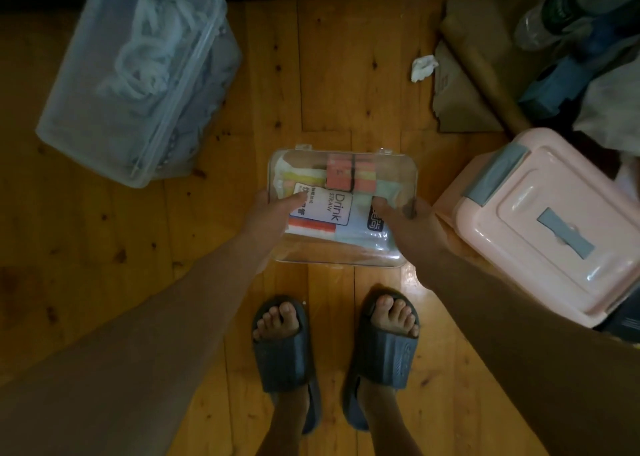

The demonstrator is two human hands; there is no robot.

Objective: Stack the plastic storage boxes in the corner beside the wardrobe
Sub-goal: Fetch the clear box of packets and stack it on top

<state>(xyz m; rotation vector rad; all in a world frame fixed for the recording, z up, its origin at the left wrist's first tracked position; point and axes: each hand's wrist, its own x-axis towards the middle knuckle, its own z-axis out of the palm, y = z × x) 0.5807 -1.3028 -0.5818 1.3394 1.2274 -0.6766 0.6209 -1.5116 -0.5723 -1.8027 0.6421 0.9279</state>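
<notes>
Two hands [273, 213] [401, 220] — three boxes [341, 209] [138, 74] [550, 227]

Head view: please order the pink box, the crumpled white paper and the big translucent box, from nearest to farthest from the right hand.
From the right hand:
1. pink box, just right of it.
2. crumpled white paper, on the floor ahead.
3. big translucent box, far left.

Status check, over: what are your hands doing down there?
Left hand and right hand gripping small clear box, one each side. Large clear bin left, pink box right. Nothing stacked yet.
</notes>
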